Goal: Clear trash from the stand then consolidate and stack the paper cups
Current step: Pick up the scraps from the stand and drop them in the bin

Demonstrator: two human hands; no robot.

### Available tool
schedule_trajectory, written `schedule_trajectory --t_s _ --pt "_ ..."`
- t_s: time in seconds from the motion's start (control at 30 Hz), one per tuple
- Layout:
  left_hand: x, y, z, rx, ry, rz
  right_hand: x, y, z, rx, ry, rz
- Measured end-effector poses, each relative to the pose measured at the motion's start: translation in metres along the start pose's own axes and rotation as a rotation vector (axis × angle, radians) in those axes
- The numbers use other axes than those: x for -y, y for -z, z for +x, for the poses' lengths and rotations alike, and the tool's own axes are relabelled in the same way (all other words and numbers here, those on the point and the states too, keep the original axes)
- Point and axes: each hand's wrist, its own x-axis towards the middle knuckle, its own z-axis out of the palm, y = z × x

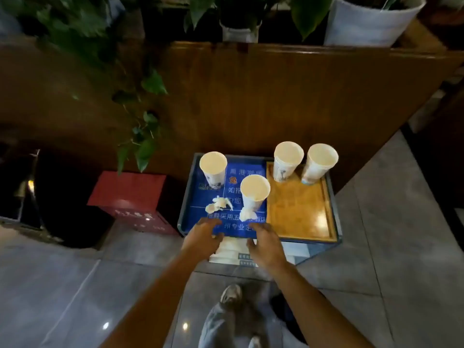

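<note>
White crumpled tissue (218, 203) lies on the stand's blue printed top (200, 197), just beyond both bare hands. Left hand (204, 234) and right hand (266, 241) hover at the near edge, fingers loosely spread, holding nothing. Four paper cups (254, 194) stand upright. Best to pinch the tissue without knocking the nearest cup.

A red box (130, 197) sits beside a black bin (62, 197), under trailing leaves (143, 136).

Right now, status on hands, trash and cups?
Left hand and right hand open, empty. Crumpled white paper scraps on blue stand top. Four white paper cups upright, unstacked.
</note>
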Motion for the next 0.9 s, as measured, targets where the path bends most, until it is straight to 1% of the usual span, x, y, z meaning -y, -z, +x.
schedule_trajectory --t_s 0.1,0.3,0.4,0.47,0.6,0.83,0.9 --pt "0.002 0.008 0.032 0.041 -0.049 0.070 0.006 -0.008 0.025 0.001 -0.026 -0.025" --pt "0.009 0.015 0.090 0.207 -0.089 0.262 0.020 -0.029 0.061 0.035 -0.120 -0.100" --pt "0.013 0.013 0.106 0.241 -0.106 0.287 0.026 -0.039 0.072 0.043 -0.186 -0.078" --pt "0.016 0.009 0.110 0.214 -0.121 0.287 0.027 -0.043 0.076 0.027 -0.199 -0.077" --pt "0.020 0.003 0.112 0.096 -0.154 0.257 0.026 -0.045 0.080 -0.007 -0.215 -0.053" --pt "0.026 -0.010 0.098 0.044 -0.170 0.248 0.020 -0.046 0.068 -0.013 -0.179 -0.075" --pt "0.023 -0.014 0.093 0.038 -0.192 0.263 0.017 -0.045 0.059 0.015 -0.158 -0.058"
